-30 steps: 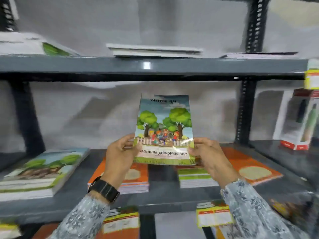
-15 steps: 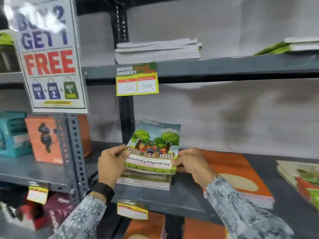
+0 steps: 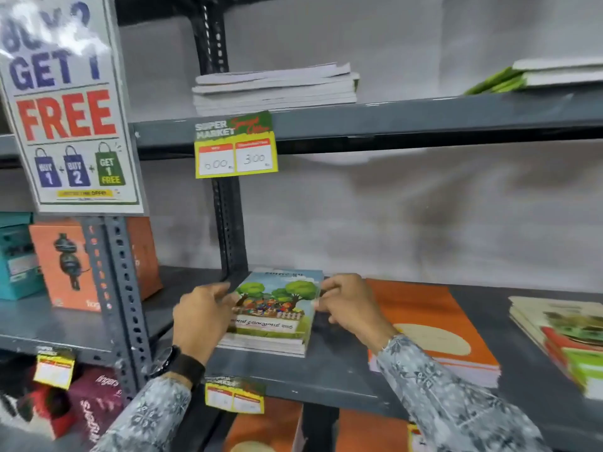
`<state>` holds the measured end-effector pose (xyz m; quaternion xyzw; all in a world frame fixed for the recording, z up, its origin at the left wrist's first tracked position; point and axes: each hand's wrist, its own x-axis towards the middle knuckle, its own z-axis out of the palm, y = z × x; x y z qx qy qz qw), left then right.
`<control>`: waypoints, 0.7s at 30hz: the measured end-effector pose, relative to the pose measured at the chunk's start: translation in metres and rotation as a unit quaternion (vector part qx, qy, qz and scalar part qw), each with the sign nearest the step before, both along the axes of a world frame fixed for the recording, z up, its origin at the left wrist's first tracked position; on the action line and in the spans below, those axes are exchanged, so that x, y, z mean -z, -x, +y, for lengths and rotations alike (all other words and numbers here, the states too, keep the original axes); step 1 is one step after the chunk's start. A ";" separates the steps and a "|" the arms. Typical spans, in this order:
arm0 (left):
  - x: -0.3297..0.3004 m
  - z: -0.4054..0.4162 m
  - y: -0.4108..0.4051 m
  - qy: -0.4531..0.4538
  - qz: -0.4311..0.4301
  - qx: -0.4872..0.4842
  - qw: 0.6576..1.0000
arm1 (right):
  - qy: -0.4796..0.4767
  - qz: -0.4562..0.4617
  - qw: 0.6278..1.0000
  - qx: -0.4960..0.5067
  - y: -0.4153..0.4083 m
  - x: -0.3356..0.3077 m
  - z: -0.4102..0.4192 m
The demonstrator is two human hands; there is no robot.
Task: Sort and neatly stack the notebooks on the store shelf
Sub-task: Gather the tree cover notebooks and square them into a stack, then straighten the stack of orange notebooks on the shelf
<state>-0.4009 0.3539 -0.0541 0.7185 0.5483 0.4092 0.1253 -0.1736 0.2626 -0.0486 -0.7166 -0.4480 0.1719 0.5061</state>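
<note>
A notebook with a tree-and-children cover (image 3: 277,305) lies flat on top of a small pile of like notebooks (image 3: 264,345) at the left end of the middle shelf (image 3: 326,373). My left hand (image 3: 202,316) grips its left edge and my right hand (image 3: 350,305) grips its right edge. To the right lies a stack of orange notebooks (image 3: 434,327). A mixed pile of green and red notebooks (image 3: 567,334) sits at the far right.
The upper shelf holds a white stack (image 3: 277,88) and green-edged books (image 3: 535,75). A perforated upright post (image 3: 120,295) stands left of the pile, with a promotion sign (image 3: 65,102) above. Orange and teal boxes (image 3: 62,262) fill the neighbouring shelf. Price tags (image 3: 235,145) hang from shelf edges.
The view has swung left along the shelf. Both hands have lowered the tree-cover notebook from chest height down flat onto the pile at the shelf's left end.
</note>
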 end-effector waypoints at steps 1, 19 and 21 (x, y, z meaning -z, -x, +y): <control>-0.008 -0.013 -0.013 -0.024 -0.009 0.010 1.000 | -0.045 0.001 0.999 -0.001 -0.011 -0.004 -0.011; -0.040 -0.311 -0.412 -0.092 -0.033 0.355 0.930 | -0.180 -0.085 0.957 0.209 -0.338 -0.021 -0.347; -0.030 -0.336 -0.443 -0.058 0.077 0.378 0.921 | -0.082 -0.104 0.956 0.261 -0.367 -0.015 -0.376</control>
